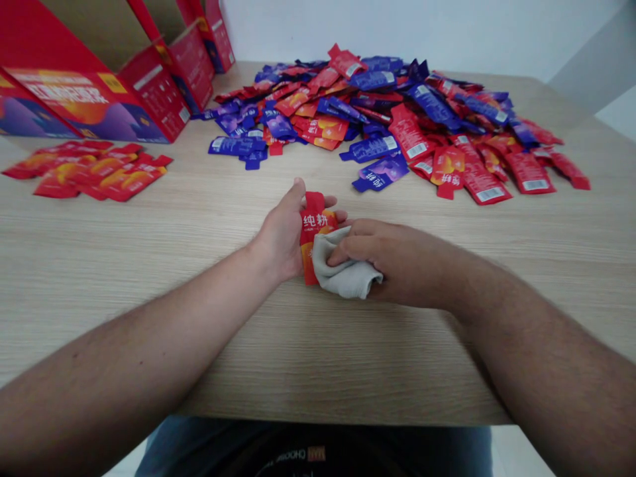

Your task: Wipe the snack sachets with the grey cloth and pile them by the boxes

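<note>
On my left hand (pixel 284 232) rests a red and orange sachet (pixel 309 255) with a narrow neck, its printed front facing up. The left thumb stands along one side, and fingertips show past the other. My right hand (pixel 382 248) grips a folded pale grey cloth (pixel 342 275), thumb on top. That cloth lies against the sachet's lower right part and covers some of it. Both hands are just above the table, near its middle.
A broad heap of red and purple sachets (pixel 368 99) lies along the back of the wooden table (pixel 124 265). Several red sachets (pixel 94 169) are spread in overlapping rows at the left. Behind them stand open red cardboard boxes (pixel 154 93). A white wall (pixel 447 33) closes the back.
</note>
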`<state>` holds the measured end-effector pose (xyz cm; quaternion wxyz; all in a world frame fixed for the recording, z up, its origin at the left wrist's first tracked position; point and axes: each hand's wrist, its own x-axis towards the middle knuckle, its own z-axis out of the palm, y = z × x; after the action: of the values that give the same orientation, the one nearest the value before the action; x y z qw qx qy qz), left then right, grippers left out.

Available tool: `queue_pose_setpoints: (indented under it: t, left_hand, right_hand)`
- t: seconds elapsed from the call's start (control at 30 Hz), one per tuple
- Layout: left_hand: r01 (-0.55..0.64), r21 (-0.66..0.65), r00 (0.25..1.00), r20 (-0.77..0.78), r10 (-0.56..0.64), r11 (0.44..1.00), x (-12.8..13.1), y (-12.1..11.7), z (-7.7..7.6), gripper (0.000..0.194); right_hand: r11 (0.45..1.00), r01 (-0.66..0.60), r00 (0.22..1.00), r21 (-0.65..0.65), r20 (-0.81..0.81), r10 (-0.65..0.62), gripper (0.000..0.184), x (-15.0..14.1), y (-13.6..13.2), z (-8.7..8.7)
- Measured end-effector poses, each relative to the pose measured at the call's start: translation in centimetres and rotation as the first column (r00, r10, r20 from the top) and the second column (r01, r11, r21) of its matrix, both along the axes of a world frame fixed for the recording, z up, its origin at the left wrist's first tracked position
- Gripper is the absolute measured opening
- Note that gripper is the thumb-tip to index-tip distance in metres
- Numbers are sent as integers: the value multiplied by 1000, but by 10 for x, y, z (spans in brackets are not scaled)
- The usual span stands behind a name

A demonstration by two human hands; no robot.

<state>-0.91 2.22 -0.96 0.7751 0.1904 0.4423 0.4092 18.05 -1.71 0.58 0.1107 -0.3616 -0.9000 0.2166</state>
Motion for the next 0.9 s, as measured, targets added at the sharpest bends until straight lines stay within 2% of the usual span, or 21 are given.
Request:
queue_pose_setpoints:
  t: [0.07, 0.17, 0.33, 0.5, 0.6, 0.67, 0.8, 0.9]
  left_hand:
    - [14, 11, 1000, 6, -14, 1000, 2, -1, 0, 62]
    - [53, 24, 998, 29, -53, 998, 4, -3, 0, 63]
    - [63, 25, 998, 22, -64, 998, 7, -6, 4, 61]
    - [93, 14, 996, 2, -93, 996, 9, -9, 3, 63]
    - [80, 33, 996, 31, -81, 996, 10, -11, 0, 62]
    - [108, 34, 993, 38, -109, 994, 9, -11, -1, 61]
    - [225, 10, 974, 26, -225, 974, 0, -10, 4, 64]
    - [239, -9, 970, 53, -238, 971, -8, -8, 8, 67]
  right_hand:
    - [990, 111, 994, 87, -2, -111, 36, 1, 2, -4]
    - [924, 294, 956, 246, -53, -290, 41, 4, 6, -9]
    - [939, 253, 967, 235, -74, -242, 42, 4, 10, -13]
    - [889, 378, 925, 260, -148, -350, 39, 0, 10, -13]
    - [915, 296, 952, 275, -168, -257, 43, -6, 6, -14]
    - [913, 287, 953, 289, -181, -242, 46, -7, 8, -16]
    - [831, 463, 881, 308, -258, -396, 33, 8, 28, -22]
    - [789, 555, 823, 264, -308, -477, 24, 20, 40, -24]
